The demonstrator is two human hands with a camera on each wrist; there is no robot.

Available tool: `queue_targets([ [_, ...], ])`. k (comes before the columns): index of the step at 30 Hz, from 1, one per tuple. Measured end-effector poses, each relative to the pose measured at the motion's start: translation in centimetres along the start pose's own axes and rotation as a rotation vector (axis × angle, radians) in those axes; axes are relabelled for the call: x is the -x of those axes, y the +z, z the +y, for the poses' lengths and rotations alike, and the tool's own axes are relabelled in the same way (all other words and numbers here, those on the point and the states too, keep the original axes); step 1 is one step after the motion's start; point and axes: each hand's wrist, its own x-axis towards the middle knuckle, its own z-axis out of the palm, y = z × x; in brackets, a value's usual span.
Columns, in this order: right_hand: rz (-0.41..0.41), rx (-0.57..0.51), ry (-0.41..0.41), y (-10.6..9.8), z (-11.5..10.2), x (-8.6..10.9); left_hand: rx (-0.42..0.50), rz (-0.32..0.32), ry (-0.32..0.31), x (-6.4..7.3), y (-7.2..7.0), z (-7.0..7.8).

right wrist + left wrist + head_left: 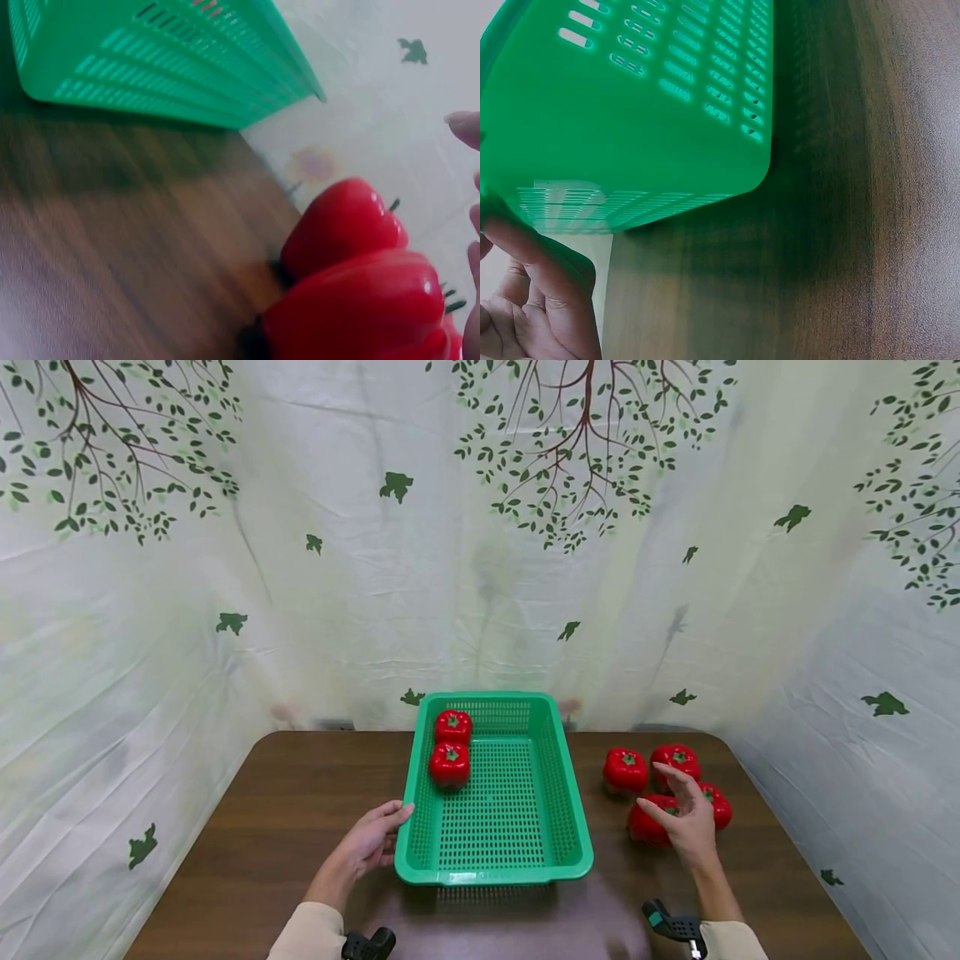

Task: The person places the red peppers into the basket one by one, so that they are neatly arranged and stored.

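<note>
A green plastic basket (pixel 491 810) with slotted walls stands mid-table, two red bell peppers (pixel 450 766) lined up along its left side. My left hand (pixel 372 839) grips its left rim near the front corner, thumb on top. In the left wrist view, bent fingers (pixel 551 289) show by the basket wall (pixel 630 142). Over a cluster of several red bell peppers (pixel 626 770) at the right, my right hand (pixel 693 822) hovers with thumb and fingers spread, holding nothing. It partly hides the nearest pepper (pixel 648 822). Two peppers (pixel 349 229) show large in the right wrist view.
Both stand on a brown wooden table (pixel 315 777) with rounded far corners. Behind and beside it hangs a pale cloth (pixel 480 610) printed with branches and leaves. Each wrist wears a black device (pixel 367 945).
</note>
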Motion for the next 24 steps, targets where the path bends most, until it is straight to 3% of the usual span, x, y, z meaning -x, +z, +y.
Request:
queue_targets([
  [6, 0.047, 0.123, 0.086, -0.7, 0.7, 0.4, 0.009, 0.003, -0.003, 0.0, 0.0, 0.0],
  [12, -0.045, 0.204, 0.131, -1.1, 1.5, 0.8, 0.01, 0.005, -0.003, 0.0, 0.0, -0.1],
  [20, -0.185, 0.335, 0.066, -1.3, 2.2, 1.0, 0.019, -0.004, -0.001, -0.1, 0.0, -0.2],
  [24, -0.225, 0.339, 0.09, -1.3, 2.5, 1.2, 0.028, -0.007, -0.002, -0.1, -0.1, -0.3],
])
